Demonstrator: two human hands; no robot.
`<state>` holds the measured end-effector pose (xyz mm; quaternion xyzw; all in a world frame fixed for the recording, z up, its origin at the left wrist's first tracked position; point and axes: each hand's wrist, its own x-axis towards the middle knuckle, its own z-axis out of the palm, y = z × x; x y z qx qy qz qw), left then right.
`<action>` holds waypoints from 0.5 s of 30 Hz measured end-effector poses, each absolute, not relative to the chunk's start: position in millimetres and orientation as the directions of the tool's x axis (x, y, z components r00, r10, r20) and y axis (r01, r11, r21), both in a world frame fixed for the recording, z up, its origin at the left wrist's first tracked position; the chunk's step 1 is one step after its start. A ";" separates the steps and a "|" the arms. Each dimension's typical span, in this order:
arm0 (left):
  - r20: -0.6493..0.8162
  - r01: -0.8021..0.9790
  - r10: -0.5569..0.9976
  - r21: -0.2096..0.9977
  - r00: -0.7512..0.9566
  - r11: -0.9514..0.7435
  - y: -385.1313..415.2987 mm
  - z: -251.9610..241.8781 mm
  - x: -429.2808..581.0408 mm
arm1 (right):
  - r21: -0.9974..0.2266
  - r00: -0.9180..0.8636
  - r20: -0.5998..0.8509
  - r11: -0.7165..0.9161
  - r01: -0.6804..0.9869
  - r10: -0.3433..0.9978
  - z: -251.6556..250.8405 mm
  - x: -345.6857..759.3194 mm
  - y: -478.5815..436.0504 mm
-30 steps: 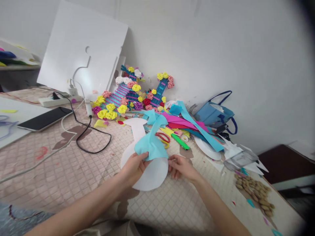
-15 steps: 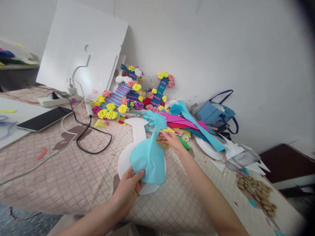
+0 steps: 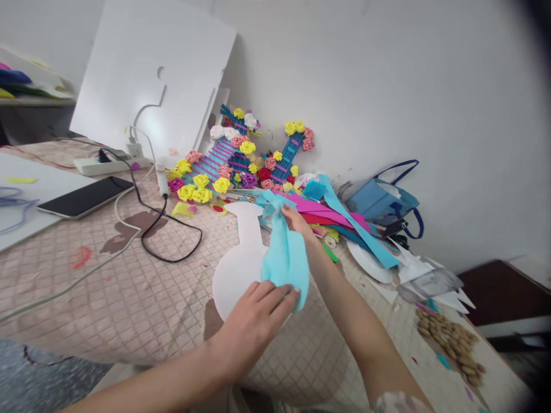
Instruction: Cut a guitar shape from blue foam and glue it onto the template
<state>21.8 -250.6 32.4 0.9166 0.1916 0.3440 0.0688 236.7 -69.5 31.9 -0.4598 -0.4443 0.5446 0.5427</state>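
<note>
Centre frame, blue sheet [image 3: 284, 258] overlaps white cutout [image 3: 235, 275] over bench [image 3: 181, 292]. Right hand [image 3: 298, 222] pinches its narrow top; left hand [image 3: 257, 318] covers lower edge, grip unclear. Probably light, limp, tearable; hold by edges.

Fairly bright, flat light over my table [image 3: 181, 298]; can't tell where the source is. Soft glare on the lower part of the white board [image 3: 124, 69], far left. Faint shadow on the wall [image 3: 365, 86] just right of that board. Cloth goes darker between my forearms [image 3: 357, 321], near side. White cutout [image 3: 235, 272] by my left hand [image 3: 258, 315] looks pale, surface detail mostly washed out. Paper flowers [image 3: 201, 195], far middle, keep strong colour. Wide-lens stretch: my forearms splay toward the near corners. Black blurry vignette, far right corner and down the right edge; brown box [image 3: 499, 287] there is soft.
</note>
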 end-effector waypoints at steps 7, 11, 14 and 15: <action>0.465 0.329 0.337 0.101 0.818 -0.939 -261.6 30.8 33.5 | -0.983 -0.008 -0.092 -0.092 -0.158 0.996 17.3 227.0 -76.6; 0.350 0.378 0.381 0.080 0.856 -0.922 -262.3 13.8 41.2 | -0.983 -0.004 -0.149 -0.149 -0.104 0.989 1.6 235.7 -91.7; 0.326 0.377 0.392 0.111 0.861 -0.920 -261.8 1.6 43.0 | -0.988 0.020 -0.149 -0.148 -0.054 0.989 -4.9 244.0 -101.6; 0.331 0.374 0.394 0.126 0.857 -0.919 -261.5 -2.2 43.0 | -0.988 0.028 -0.149 -0.148 -0.036 0.988 -6.3 245.7 -103.5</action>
